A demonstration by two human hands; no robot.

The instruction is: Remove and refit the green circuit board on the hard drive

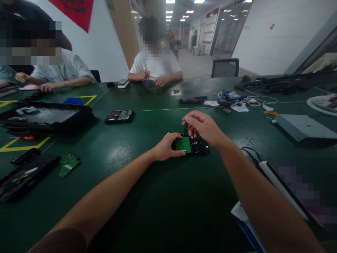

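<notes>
A black hard drive (200, 146) with a green circuit board (183, 144) lies on the table before me. My left hand (168, 147) grips its left end, with the thumb along the near edge and the fingers over the far edge. Above the drive's far side, my right hand (201, 126) is closed in a pinch around a small screwdriver (188, 127) with yellow on its handle. Most of that tool is hidden by the fingers, and I cannot tell whether its tip touches the drive.
Another hard drive (119, 116) lies further off, left of centre. A black tray (47, 116), a loose green circuit board (68, 165) and black parts (26, 174) are on the left. To the right sit a grey metal box (306, 126) and cables (231, 96). Two people work across the table.
</notes>
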